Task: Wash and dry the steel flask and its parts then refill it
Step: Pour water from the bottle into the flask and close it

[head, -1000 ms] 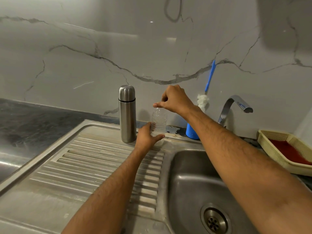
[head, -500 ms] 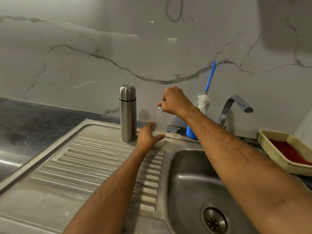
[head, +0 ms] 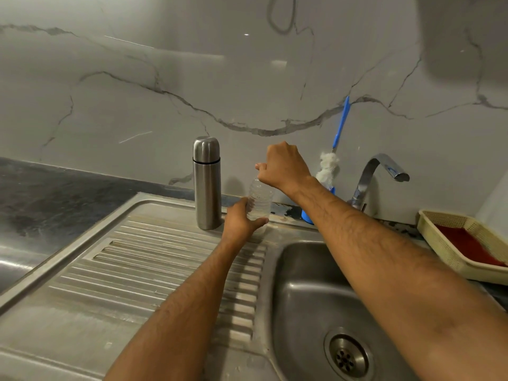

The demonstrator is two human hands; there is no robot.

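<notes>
Steel flask (head: 206, 185) stands upright and capped on the ribbed drainboard (head: 154, 259), just left of a clear ribbed plastic bottle (head: 259, 200), also upright. Left hand (head: 242, 220) wraps the bottle's base, and it's the nearer hand to the flask. Right hand (head: 284, 166) curls over the bottle's top, apparently twisting the cap. Brushed steel sink (head: 308, 292) lies right.

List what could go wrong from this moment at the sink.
1. The clear plastic bottle looks thin; the left hand grips its base while the right hand works at its top, so squeezing might spill water over the drainboard.
2. The steel flask stands upright close beside the left hand; a jerk could topple it.
3. Whatever the right hand takes off could drop into the sink basin.
</notes>
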